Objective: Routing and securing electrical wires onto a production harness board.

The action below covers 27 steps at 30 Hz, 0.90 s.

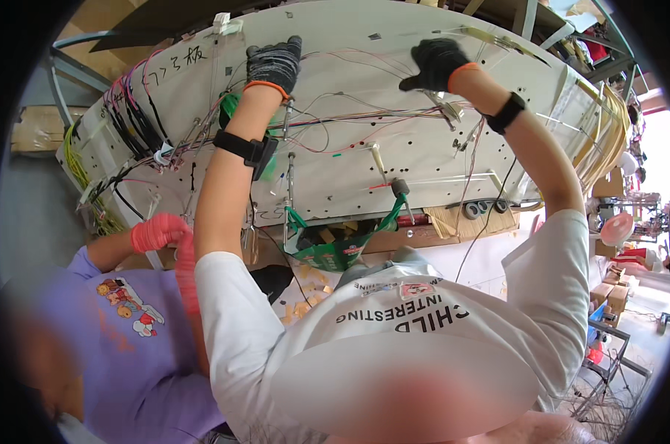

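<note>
My left hand (pixel 274 64), in a dark grey knit glove with an orange cuff, is over the far part of a large pale wiring board (pixel 224 174). Its fingers are curled, hiding whatever may lie in them. My right hand (pixel 440 65), gloved alike, is further right above the board, slightly blurred, thumb apart from its fingers. Thin pinkish wires (pixel 353 52) stretch across the board between both hands. A long wire bundle (pixel 350 117) runs across the board below them. Beneath my right hand stands a metal clip-like fixture (pixel 447 111). Black bands circle both my wrists.
A green bag (pixel 335 255) hangs at the board's near edge beside several tape rolls (pixel 474 211). Black cables (pixel 139 111) lie at the board's left, yellowish wire coils (pixel 608 137) at its right. A co-worker's pink-gloved hand (pixel 160 233) is close to my left arm.
</note>
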Tool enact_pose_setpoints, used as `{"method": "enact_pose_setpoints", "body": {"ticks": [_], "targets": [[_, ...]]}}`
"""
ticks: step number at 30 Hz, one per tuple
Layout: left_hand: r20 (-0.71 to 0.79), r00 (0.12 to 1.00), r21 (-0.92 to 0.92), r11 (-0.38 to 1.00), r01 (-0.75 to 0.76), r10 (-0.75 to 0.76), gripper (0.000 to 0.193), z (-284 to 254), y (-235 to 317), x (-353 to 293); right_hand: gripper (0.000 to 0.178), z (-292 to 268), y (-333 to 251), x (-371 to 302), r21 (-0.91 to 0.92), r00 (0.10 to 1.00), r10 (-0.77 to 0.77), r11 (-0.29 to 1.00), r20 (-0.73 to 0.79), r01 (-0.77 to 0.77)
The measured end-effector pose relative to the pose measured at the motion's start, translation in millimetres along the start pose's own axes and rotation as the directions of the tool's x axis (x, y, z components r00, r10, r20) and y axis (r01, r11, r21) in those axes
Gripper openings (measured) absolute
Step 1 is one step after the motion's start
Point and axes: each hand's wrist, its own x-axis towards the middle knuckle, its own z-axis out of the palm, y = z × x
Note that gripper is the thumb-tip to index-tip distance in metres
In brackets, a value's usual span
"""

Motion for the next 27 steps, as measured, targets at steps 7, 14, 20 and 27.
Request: {"method": "enact_pose_setpoints", "body": {"ticks": [7, 14, 20, 27], "targets": [[-0.034, 0.999, 0.085, 0.996, -0.005, 0.008, 0.037, 0, -10, -6, 0.023, 42, 47, -8, 0.148, 0.979, -0.176, 0.971, -0.105, 0.190], [-0.290, 0.955, 0.050, 0.995, 0.082, -0.064, 0.056, -39, 55, -54, 0.019, 5, 108, -89, 0.306, 0.804, -0.247, 0.832, -0.541, 0.462], [-0.667, 0.739, -0.288, 0.947, -0.139, -0.094, 0.054, -36, 152, -62, 0.021, 30, 121, -85, 0.439, 0.681, -0.106, 0.691, -0.725, 0.574], [-0.614, 0.746, -0.237, 0.962, 0.137, -0.257, 0.038, 7, 78, -91, 0.026, 32, 114, -96, 0.532, 0.773, -0.309, 0.583, -0.554, 0.614]]}}
